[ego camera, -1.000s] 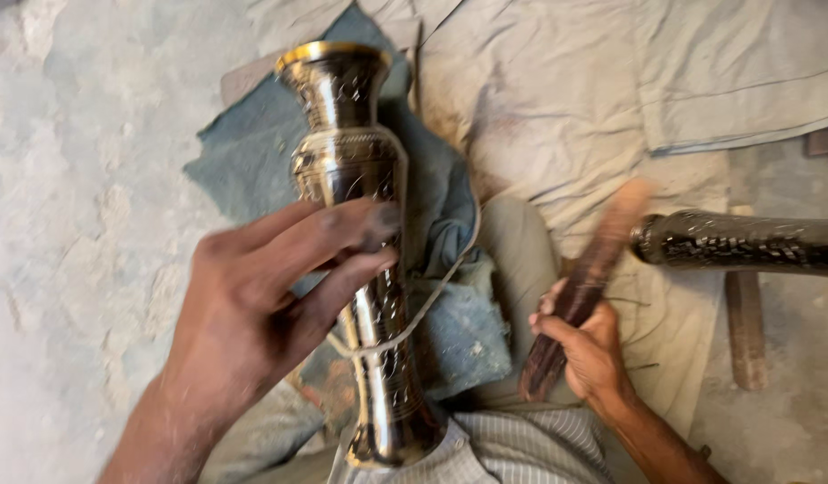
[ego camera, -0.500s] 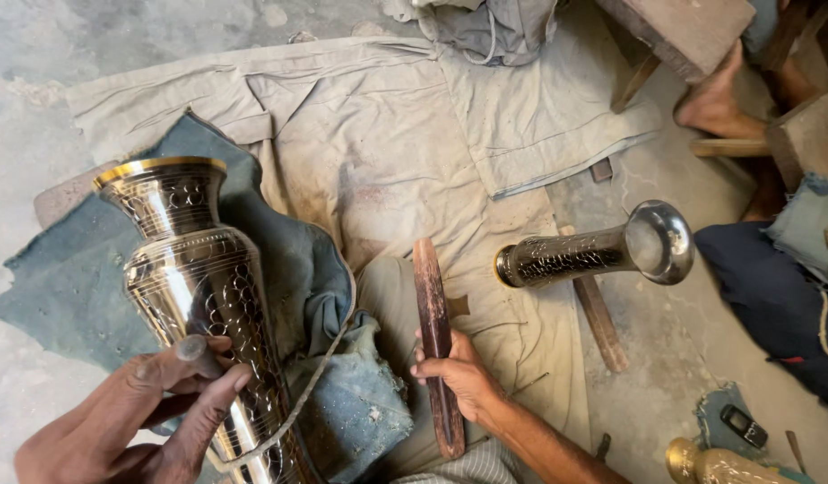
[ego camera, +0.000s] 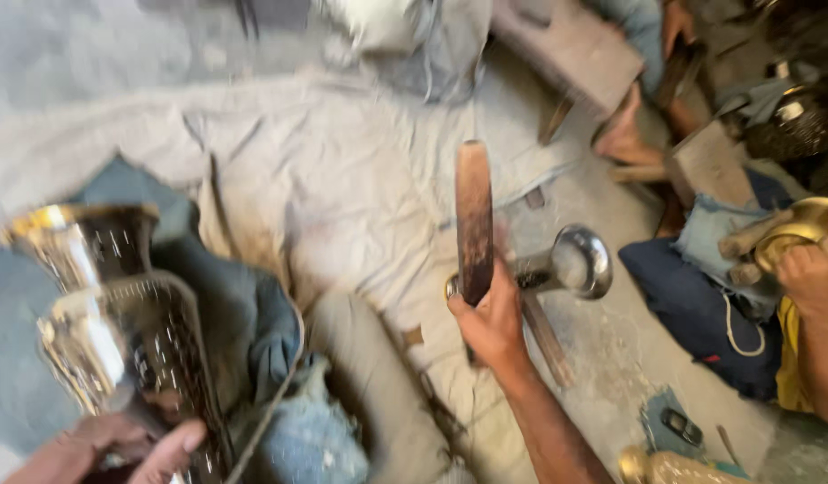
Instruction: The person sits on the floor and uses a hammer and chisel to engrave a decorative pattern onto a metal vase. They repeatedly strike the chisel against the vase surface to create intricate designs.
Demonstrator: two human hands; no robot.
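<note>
1. Brass vase [ego camera: 118, 332]: tall, polished, with a flared mouth and a punched pattern on its body; it stands tilted at lower left over a blue-grey cloth [ego camera: 243, 305]. The frame is motion-blurred, so fine detail cannot be read.
2. Left hand [ego camera: 127, 448]: at the bottom edge, fingers [ego camera: 167, 448] curled against the lower body of the vase, holding it.
3. Right hand [ego camera: 494, 323]: centre frame, fingers closed round the lower end of a flat wooden stick [ego camera: 474, 220], which points upright, away from the person.
4. Just behind the right hand, a metal stake with a rounded, shiny head [ego camera: 575, 262] lies across the floor.
5. A pale, creased sheet [ego camera: 324, 179] covers the floor beneath the cloth and the stake.
6. A thin cord [ego camera: 284, 376] runs along the edge of the blue-grey cloth.
7. Right edge: another person's hand [ego camera: 808, 273] grips a second brass piece [ego camera: 804, 224]; that person wears a yellow sleeve [ego camera: 790, 367].
8. Bottom right: a small dark phone [ego camera: 681, 426] lies on the concrete floor [ego camera: 611, 358].
</note>
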